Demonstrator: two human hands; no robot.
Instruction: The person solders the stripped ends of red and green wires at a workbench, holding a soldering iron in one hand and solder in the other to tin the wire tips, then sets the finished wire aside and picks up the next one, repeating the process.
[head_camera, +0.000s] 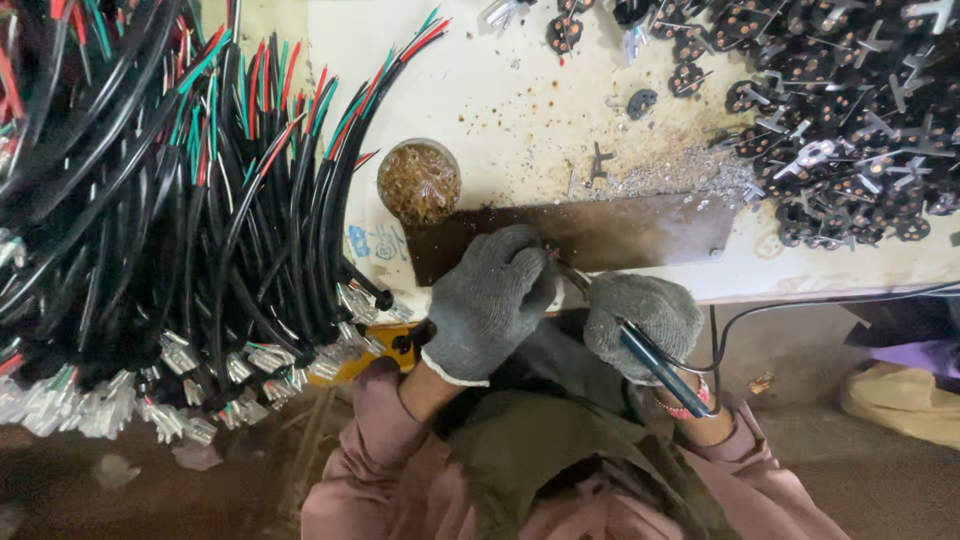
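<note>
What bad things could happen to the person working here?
The soldering iron in the right hand looks hot; its tip meets the left hand, so the knit glove might burn. The cable bundle overhangs the bench edge and could slide off. Its cord could snag.

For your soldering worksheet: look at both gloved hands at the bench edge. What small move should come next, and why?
Probably ease the soldering iron tip onto the small part pinched by the left hand. The right hand holds the iron angled toward it, and its tip sits right beside that glove over the dark metal plate.
</note>
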